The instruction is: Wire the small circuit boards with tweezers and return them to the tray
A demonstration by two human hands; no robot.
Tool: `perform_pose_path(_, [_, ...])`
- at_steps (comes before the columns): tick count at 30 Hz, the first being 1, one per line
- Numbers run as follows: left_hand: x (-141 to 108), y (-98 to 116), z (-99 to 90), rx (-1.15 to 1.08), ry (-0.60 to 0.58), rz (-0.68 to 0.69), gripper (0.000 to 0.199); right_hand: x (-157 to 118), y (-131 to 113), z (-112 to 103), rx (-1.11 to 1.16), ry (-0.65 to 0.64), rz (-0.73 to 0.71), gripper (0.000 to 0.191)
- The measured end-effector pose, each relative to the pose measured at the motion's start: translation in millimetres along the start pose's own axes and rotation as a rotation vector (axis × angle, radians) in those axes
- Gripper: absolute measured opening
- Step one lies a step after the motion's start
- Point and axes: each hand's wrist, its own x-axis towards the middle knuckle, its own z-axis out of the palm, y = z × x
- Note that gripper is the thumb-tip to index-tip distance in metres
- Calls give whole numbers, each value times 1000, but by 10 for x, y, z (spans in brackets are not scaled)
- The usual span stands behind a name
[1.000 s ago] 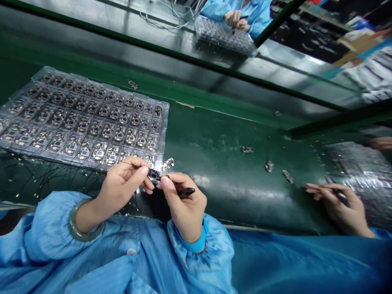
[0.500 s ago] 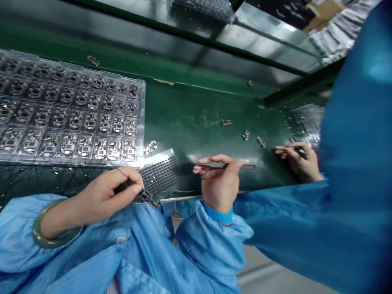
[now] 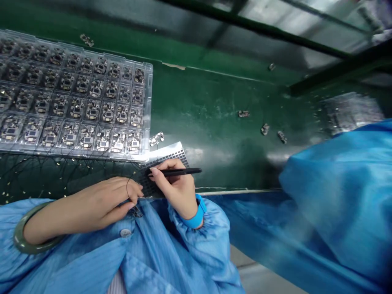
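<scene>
Head view: at lower left, the left hand pinches a small circuit board, while the right hand grips black tweezers over a metal mesh sheet.

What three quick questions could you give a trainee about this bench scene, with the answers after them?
1. Which tool is the right hand holding?
2. True or false: every compartment of the clear plastic tray is empty.
3. What does the left hand's arm wear? A. a green bangle B. a blue strap C. nothing

Key: 1. black tweezers; 2. false, it holds small circuit boards; 3. A.
</scene>
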Motion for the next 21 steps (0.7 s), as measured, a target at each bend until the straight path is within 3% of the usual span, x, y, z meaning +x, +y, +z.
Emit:
perform_pose_path(13, [40, 7, -12, 121, 5, 32, 20, 28, -40, 30, -152, -72, -73, 9])
perform_pose_path(21, [27, -21, 17, 98, 33, 32, 19, 53, -43, 17, -167, -97, -14, 13])
